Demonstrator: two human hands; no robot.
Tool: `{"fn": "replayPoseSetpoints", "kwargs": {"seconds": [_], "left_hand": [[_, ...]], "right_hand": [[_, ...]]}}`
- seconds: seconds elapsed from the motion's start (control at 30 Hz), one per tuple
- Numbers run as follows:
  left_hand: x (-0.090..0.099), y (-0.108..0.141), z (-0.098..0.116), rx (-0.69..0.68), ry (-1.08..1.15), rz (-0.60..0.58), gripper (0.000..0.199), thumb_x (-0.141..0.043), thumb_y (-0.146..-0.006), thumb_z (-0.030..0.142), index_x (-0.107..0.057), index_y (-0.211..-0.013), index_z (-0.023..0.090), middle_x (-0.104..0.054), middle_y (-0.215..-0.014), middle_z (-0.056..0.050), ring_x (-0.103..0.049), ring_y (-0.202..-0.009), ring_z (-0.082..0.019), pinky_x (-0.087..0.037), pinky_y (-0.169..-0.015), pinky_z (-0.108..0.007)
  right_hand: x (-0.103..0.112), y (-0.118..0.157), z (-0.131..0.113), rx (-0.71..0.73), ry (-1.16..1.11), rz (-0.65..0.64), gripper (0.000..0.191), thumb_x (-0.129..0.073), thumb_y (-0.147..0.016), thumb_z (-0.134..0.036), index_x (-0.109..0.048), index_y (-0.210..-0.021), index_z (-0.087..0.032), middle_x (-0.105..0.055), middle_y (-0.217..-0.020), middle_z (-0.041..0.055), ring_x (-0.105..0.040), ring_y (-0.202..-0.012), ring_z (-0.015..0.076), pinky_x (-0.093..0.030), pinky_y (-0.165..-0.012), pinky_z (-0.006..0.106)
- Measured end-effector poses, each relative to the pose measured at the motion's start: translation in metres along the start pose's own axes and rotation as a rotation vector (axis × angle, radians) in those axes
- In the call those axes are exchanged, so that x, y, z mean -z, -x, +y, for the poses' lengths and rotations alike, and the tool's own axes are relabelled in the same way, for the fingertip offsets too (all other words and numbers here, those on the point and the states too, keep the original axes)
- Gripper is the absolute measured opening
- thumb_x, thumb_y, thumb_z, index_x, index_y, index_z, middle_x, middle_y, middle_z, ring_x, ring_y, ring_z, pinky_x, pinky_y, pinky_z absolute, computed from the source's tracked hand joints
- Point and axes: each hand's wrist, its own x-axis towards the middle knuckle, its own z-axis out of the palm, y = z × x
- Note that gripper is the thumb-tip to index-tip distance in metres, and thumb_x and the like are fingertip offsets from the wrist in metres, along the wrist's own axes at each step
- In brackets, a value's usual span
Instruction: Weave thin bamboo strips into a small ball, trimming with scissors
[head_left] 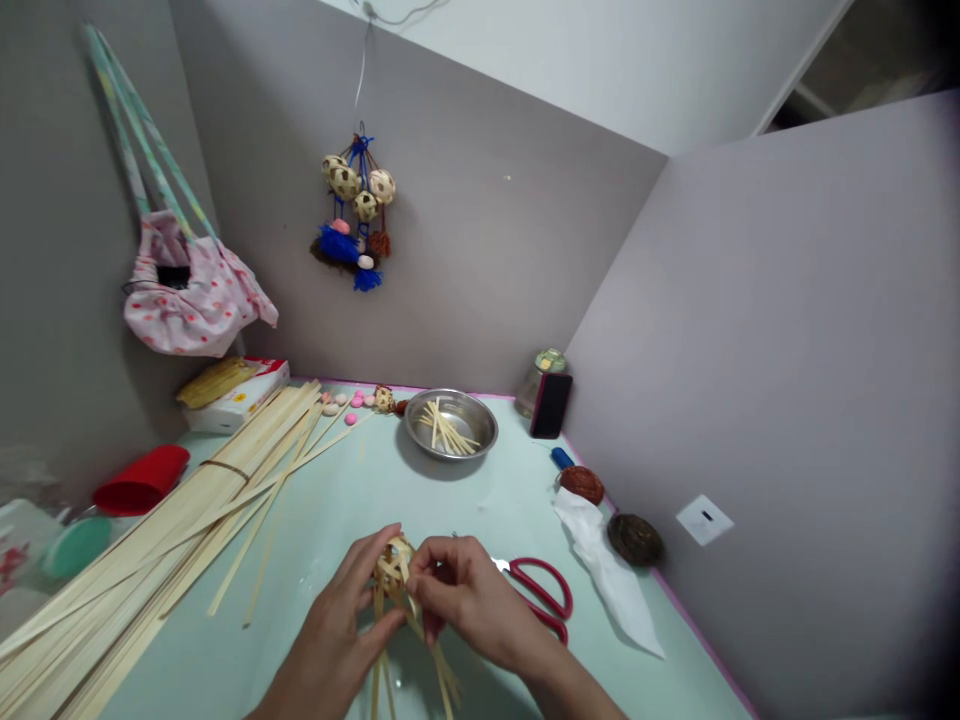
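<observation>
A small ball of woven pale strips is held between my two hands, with several loose strip ends hanging down toward the front edge. My left hand wraps round its left side, fingers on top and thumb below. At its right side my right hand pinches a strip between thumb and fingers. Scissors with red handles lie just right of my right hand, partly hidden behind it.
Bundled long strips cover the left of the table, near a red cup. A metal bowl with short strips stands at the back. To the right are a phone, white tissue and yarn balls.
</observation>
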Motion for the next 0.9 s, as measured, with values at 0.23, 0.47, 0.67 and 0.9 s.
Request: {"fn": "replayPoseSetpoints", "kwargs": {"seconds": [0.23,0.47,0.67,0.9], "left_hand": [[-0.001,0.000,-0.005,-0.022,-0.006,0.005,0.057,-0.059,-0.083,0.013,-0.054,-0.136,0.035,-0.057,-0.141,-0.006,-0.055,-0.130,-0.027,-0.054,-0.098,-0.036],[0.002,0.001,-0.001,0.016,0.102,-0.078,0.055,-0.062,-0.086,0.023,-0.052,-0.139,0.034,-0.052,-0.148,-0.007,-0.051,-0.134,-0.028,-0.051,-0.101,-0.035],[0.007,-0.006,0.016,0.217,0.201,-0.025,0.050,-0.063,-0.086,0.044,-0.059,-0.132,0.025,-0.072,-0.124,-0.009,-0.063,-0.121,-0.028,-0.053,-0.098,-0.036],[0.005,-0.009,0.015,0.203,0.169,0.045,0.047,-0.072,-0.078,0.044,-0.068,-0.120,0.024,-0.077,-0.110,-0.006,-0.071,-0.102,-0.025,-0.056,-0.087,-0.027]], "right_hand": [[0.010,0.006,-0.006,-0.017,0.114,-0.088,0.006,-0.055,-0.081,-0.017,-0.058,-0.076,-0.016,-0.058,-0.058,-0.0041,-0.059,-0.054,0.0101,-0.040,-0.053,0.017],[0.013,0.005,-0.001,-0.022,0.053,-0.052,0.007,-0.057,-0.082,-0.020,-0.059,-0.078,-0.015,-0.058,-0.055,-0.0040,-0.059,-0.051,0.0100,-0.041,-0.054,0.018],[0.006,-0.002,0.006,0.009,-0.045,-0.018,0.024,-0.064,-0.084,-0.038,-0.062,-0.079,-0.014,-0.057,-0.054,-0.0042,-0.056,-0.048,0.0095,-0.039,-0.052,0.018],[0.007,0.001,0.004,-0.005,0.058,-0.041,0.012,-0.057,-0.086,-0.025,-0.059,-0.079,-0.016,-0.058,-0.057,-0.0039,-0.057,-0.051,0.0100,-0.041,-0.055,0.019]]}}
